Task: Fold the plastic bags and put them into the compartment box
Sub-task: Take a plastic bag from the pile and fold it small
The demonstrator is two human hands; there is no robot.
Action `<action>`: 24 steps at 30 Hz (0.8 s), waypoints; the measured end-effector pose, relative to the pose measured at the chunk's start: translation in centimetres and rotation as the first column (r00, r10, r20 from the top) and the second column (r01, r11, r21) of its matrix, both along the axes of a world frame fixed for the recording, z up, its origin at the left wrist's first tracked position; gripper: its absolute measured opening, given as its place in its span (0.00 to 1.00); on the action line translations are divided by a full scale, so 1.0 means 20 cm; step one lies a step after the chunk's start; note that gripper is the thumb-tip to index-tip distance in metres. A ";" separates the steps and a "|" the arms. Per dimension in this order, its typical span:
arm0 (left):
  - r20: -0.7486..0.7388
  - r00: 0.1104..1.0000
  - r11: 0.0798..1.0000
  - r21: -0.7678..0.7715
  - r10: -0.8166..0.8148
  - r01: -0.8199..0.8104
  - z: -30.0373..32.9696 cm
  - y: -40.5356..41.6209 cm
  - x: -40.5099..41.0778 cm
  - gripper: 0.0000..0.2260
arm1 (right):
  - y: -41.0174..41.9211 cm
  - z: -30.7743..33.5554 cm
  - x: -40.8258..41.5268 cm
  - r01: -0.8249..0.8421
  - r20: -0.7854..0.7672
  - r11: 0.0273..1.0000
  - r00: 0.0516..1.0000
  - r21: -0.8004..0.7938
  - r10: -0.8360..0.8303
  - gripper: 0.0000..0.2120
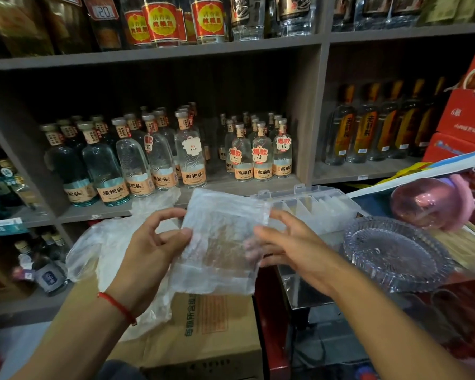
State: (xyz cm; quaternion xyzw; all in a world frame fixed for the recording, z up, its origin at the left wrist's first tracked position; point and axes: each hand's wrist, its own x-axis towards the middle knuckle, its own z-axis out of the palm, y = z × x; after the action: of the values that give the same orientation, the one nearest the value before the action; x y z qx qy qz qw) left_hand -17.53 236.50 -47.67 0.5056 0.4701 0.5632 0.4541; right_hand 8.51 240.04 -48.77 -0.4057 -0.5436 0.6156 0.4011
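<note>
Hands: your two hands hold one folded plastic bag (217, 242) up between them, in front of the shelf.
Left hand (151, 242): thumb and fingers pinch the bag's left edge; a red cord sits on that wrist.
Right hand (283, 242): thumb lies on the front of the bag's right edge, with fingers showing through the plastic behind it.
Bag position: it spans the gap between your hands, off any surface, above the cardboard box (203, 333).
Bag orientation: a rough rectangle, flat face towards you, long axis running top to bottom, tilted slightly.
Count of bags: one in your hands; a loose crumpled pile of clear plastic (104, 248) lies below your left hand, number not countable.
Compartment box (307, 207): one, clear, lid open, just behind your right hand; folded plastic shows in its compartments.
Other things: one glass ashtray (395, 253) to your right on the tabletop; rows of bottles (159, 157) on the shelf.
</note>
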 end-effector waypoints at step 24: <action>-0.543 0.808 0.972 0.177 0.229 -0.156 0.00 -0.06 -0.09 0.07 | -0.01 0.00 -0.05 0.140 0.235 0.849 0.927 0.510 -0.294 0.07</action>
State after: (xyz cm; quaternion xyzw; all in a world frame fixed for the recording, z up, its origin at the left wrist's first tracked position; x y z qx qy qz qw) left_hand -19.35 235.23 -47.77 0.6252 0.5952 0.4616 0.2047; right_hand 7.47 239.82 -48.80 -0.4413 -0.6855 0.3399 0.4689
